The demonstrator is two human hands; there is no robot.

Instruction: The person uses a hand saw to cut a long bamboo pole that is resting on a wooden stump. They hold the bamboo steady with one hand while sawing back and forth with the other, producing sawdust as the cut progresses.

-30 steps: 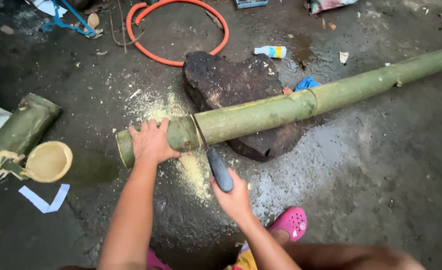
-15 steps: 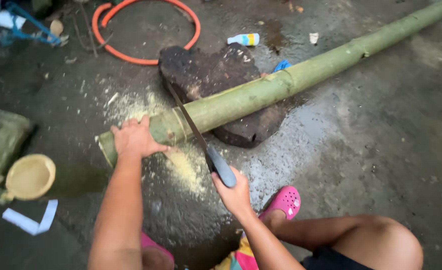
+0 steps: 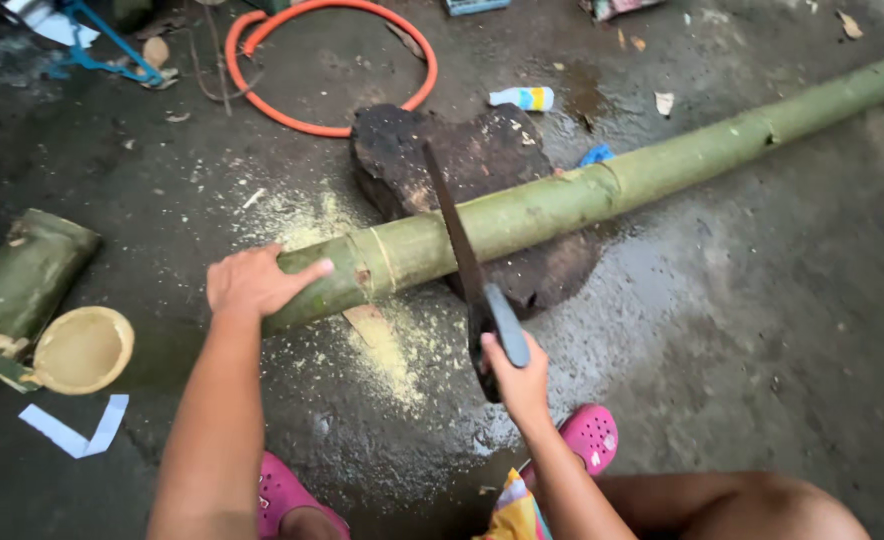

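Note:
A long green bamboo pole (image 3: 602,190) lies across a dark flat rock (image 3: 482,170) on the wet concrete ground. My left hand (image 3: 257,280) presses down on the pole's near end, fingers spread over it. My right hand (image 3: 514,375) grips the dark handle of a hand saw (image 3: 457,240). The saw's blade rests across the top of the pole, a little to the right of a node ring. Pale sawdust (image 3: 387,345) covers the ground under the pole's near end.
A cut bamboo section (image 3: 22,275) and a round cut piece (image 3: 84,350) lie at the left. An orange hose loop (image 3: 327,65) and a small plastic bottle (image 3: 522,97) lie beyond the rock. My pink clogs (image 3: 590,435) are near the bottom edge.
The saw blade has moved from beside the pole's front up onto its top. My left hand has stayed on the pole's near end. The camera view has shifted.

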